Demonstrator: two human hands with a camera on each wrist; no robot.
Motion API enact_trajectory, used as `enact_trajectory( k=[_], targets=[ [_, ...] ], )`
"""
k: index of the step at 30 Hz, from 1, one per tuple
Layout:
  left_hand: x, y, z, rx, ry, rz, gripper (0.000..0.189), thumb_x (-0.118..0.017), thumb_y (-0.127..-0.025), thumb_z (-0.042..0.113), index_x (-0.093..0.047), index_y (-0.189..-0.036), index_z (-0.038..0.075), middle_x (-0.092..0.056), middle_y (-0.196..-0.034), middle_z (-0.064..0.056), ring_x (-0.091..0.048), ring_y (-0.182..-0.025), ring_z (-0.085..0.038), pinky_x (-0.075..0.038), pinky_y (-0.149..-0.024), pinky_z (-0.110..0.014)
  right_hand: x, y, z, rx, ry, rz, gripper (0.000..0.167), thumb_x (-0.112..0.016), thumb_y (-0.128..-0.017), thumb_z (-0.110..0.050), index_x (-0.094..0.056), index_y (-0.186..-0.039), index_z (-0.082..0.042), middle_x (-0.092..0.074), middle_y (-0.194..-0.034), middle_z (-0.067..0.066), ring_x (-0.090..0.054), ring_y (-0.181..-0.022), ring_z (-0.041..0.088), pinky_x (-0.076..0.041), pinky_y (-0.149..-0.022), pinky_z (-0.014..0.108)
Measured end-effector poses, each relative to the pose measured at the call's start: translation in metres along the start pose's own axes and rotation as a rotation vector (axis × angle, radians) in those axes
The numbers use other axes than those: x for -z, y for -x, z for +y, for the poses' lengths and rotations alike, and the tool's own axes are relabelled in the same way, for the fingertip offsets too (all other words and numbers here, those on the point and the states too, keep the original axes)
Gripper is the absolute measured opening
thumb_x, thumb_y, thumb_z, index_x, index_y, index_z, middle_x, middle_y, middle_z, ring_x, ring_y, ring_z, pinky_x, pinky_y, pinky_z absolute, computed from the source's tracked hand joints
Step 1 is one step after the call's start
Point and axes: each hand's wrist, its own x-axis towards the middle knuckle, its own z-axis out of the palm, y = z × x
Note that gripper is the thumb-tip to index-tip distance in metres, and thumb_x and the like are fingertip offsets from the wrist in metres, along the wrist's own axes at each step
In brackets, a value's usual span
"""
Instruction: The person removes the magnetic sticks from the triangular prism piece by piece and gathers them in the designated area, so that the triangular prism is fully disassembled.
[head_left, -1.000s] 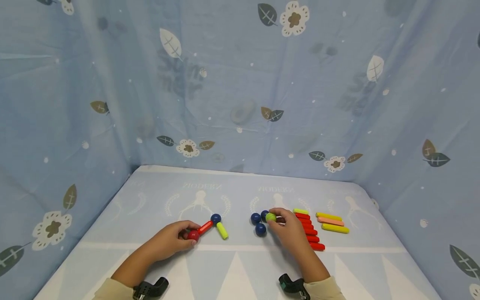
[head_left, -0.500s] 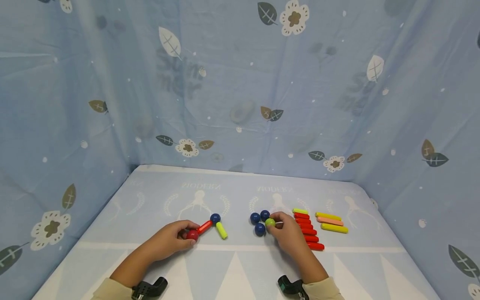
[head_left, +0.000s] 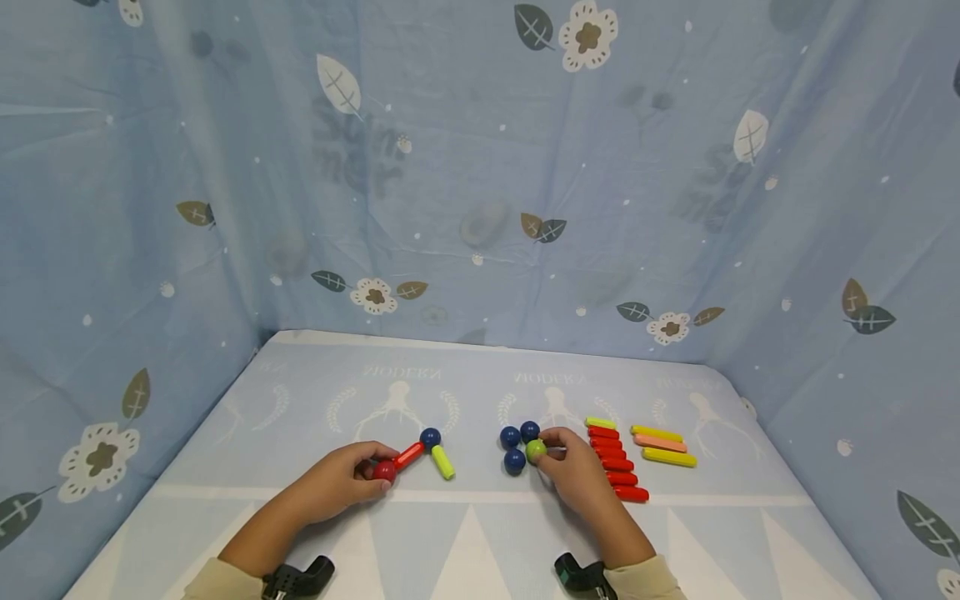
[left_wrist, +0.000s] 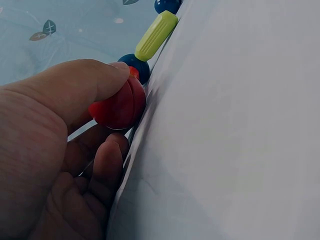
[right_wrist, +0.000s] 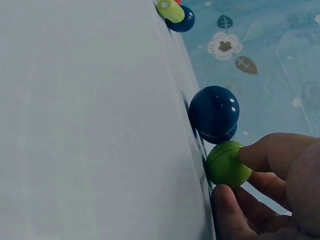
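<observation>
With thumb and fingers my left hand (head_left: 341,477) holds a red ball (left_wrist: 122,106) on the table. A red rod (head_left: 408,456) runs from that ball to a blue ball (head_left: 431,438), and a lime-green rod (head_left: 443,462) extends from the blue ball toward the near side. My right hand (head_left: 577,467) pinches a green ball (right_wrist: 229,164) at table level. Close to its left sit three loose blue balls, the nearest blue ball (head_left: 514,462) beside the green one. In the right wrist view a blue ball (right_wrist: 214,111) partly hides another behind it.
Right of my right hand, several red rods (head_left: 620,479) lie in a column with a short lime rod (head_left: 600,422) at the far end. Farther right are two yellow rods (head_left: 669,457) and an orange rod (head_left: 660,443). A patterned curtain (head_left: 480,167) surrounds the table.
My right hand has moved the green ball slightly left and toward the near side. The nearest blue ball has shifted a little left. My left hand has stayed nearly still.
</observation>
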Motion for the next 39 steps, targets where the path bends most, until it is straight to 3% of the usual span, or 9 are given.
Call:
enact_trajectory(
  k=[5, 13, 19, 28, 35, 39],
  targets=[
    [0.0, 0.0, -0.001, -0.004, -0.001, -0.002, 0.042, -0.086, -0.088, 0.024, -0.07, -0.127, 0.028, -0.065, -0.104, 0.002, -0.056, -0.093, -0.019, -0.048, -0.075, -0.029, 0.001, -0.001, -0.001, -0.01, -0.021, 0.042, 0.037, -0.076, -0.096, -0.021, -0.066, -0.131, -0.017, -0.066, -0.133, 0.007, -0.066, -0.114, 0.025, -0.061, -0.087, 0.041],
    [0.002, 0.0, 0.001, -0.024, -0.006, -0.015, 0.041, -0.085, -0.088, 0.024, -0.071, -0.126, 0.025, -0.065, -0.103, 0.002, -0.057, -0.092, -0.019, -0.048, -0.075, -0.029, -0.003, 0.005, -0.025, -0.012, -0.181, 0.144, 0.034, -0.07, -0.099, -0.023, -0.064, -0.132, -0.015, -0.065, -0.129, 0.005, -0.063, -0.109, 0.023, -0.057, -0.085, 0.032],
    [0.002, 0.0, 0.002, -0.014, 0.005, -0.021, 0.041, -0.087, -0.087, 0.026, -0.071, -0.125, 0.025, -0.066, -0.103, 0.003, -0.058, -0.092, -0.019, -0.048, -0.076, -0.029, -0.018, 0.017, -0.051, 0.115, -0.185, 0.047, 0.026, -0.073, -0.098, -0.02, -0.068, -0.122, -0.014, -0.067, -0.112, 0.004, -0.061, -0.101, 0.022, -0.056, -0.077, 0.03],
    [0.002, -0.001, 0.001, -0.017, 0.004, -0.027, 0.042, -0.088, -0.086, 0.027, -0.072, -0.124, 0.025, -0.067, -0.102, 0.003, -0.058, -0.091, -0.019, -0.048, -0.075, -0.03, -0.049, 0.021, -0.068, 0.232, -0.114, -0.11, 0.025, -0.076, -0.096, -0.021, -0.069, -0.118, -0.012, -0.067, -0.114, 0.002, -0.062, -0.098, 0.019, -0.056, -0.075, 0.029],
    [0.002, 0.0, 0.001, -0.024, 0.0, -0.022, 0.041, -0.087, -0.087, 0.027, -0.071, -0.125, 0.024, -0.067, -0.103, 0.003, -0.058, -0.091, -0.019, -0.048, -0.074, -0.029, -0.07, 0.021, -0.082, 0.189, -0.125, -0.108, 0.022, -0.079, -0.094, -0.018, -0.07, -0.113, -0.009, -0.066, -0.1, -0.001, -0.063, -0.09, 0.017, -0.055, -0.072, 0.03],
    [0.001, 0.001, 0.001, -0.026, 0.01, -0.023, 0.041, -0.087, -0.087, 0.028, -0.071, -0.125, 0.023, -0.068, -0.104, 0.003, -0.059, -0.091, -0.019, -0.049, -0.074, -0.029, -0.082, 0.019, -0.083, 0.147, -0.13, -0.108, 0.025, -0.08, -0.093, -0.015, -0.069, -0.115, -0.009, -0.066, -0.105, 0.002, -0.064, -0.094, 0.016, -0.056, -0.077, 0.033]
  ],
)
